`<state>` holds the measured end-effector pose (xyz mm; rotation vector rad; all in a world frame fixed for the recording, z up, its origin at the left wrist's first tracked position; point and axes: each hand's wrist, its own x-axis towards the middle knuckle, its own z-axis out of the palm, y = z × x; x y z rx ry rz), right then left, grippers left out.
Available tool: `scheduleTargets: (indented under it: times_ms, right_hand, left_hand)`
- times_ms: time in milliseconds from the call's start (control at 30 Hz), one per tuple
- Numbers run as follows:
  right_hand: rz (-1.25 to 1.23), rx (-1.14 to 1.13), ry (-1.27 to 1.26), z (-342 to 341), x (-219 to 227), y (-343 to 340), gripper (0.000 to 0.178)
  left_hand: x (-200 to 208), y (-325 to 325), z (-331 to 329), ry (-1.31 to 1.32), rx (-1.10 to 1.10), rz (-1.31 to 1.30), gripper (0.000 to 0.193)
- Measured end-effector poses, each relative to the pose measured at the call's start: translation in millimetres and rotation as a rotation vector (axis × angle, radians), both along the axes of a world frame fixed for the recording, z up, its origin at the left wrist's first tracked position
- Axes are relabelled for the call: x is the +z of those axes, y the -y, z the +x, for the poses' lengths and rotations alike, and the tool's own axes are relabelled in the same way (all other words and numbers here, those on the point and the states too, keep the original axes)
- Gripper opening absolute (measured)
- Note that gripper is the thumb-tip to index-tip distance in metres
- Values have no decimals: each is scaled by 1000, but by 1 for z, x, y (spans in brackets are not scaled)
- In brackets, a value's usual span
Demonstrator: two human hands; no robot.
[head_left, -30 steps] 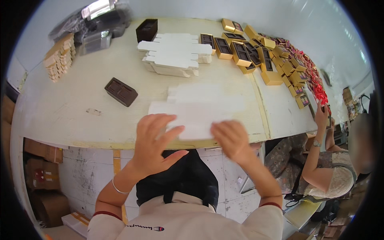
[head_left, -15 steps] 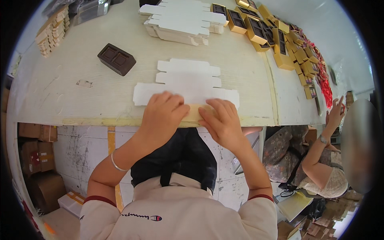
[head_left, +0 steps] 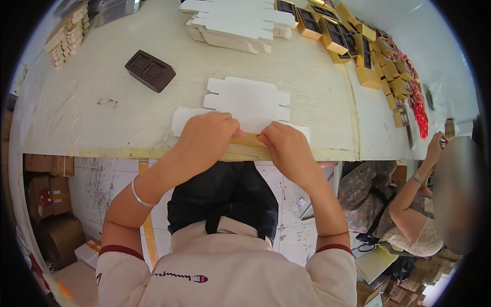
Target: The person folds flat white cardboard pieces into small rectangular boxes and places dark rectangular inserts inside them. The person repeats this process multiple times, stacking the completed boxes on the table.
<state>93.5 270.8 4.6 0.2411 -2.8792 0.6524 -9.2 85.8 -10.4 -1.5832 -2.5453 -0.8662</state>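
Note:
A flat white carton blank (head_left: 248, 100) with notched side tabs lies near the table's front edge. Its near strip is turned up and shows a gold face between my hands. My left hand (head_left: 207, 138) pinches this strip on the left, fingers curled over it. At the strip's right part, my right hand (head_left: 287, 148) grips with thumb and bent fingers. Both hands partly cover the blank's wide side flaps. Beyond them to the left, a dark brown two-section plastic tray (head_left: 150, 71) rests on the table.
A stack of white carton blanks (head_left: 235, 23) stands at the back. Gold boxes with dark trays (head_left: 333, 36) crowd the far right, beside red wrapped items (head_left: 420, 117). Stacked pale pieces (head_left: 66, 33) sit far left. A co-worker's arm (head_left: 411, 189) reaches up at the right.
My fingers have closed tighter on the near strip, and its gold face has come up into view. The blank has shifted slightly right. The co-worker's raised hand has closed.

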Motion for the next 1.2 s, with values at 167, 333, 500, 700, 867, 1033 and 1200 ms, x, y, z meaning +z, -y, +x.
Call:
scheduleTargets:
  times_ms: [167,333,500,700,867,1033,1200]
  right_hand:
    - [-173,-46,216,-9,18,5,21]
    - [-720,-49,382,12,20,30,49]
    - [-283,162,-110,28,14,-13,51]
    - [173,288,-169,51,-14,-9,53]
    - [10,268,-214,36,-16,-5,43]
    - [-80,244,-135,26,5,3,21]
    - [-92,51,-38,20,-6,5,15]
  left_hand:
    - [14,-5,15,-268,143,116,14]
    - [12,12,32,260,170,137,22]
    - [19,24,10,317,34,-32,6]
    - [24,-1,-42,96,-265,-214,2]
    - [34,-7,-23,-268,-231,33,14]
    - [28,47,10,83,-220,-119,27]
    - [15,32,20,133,37,-88,18]
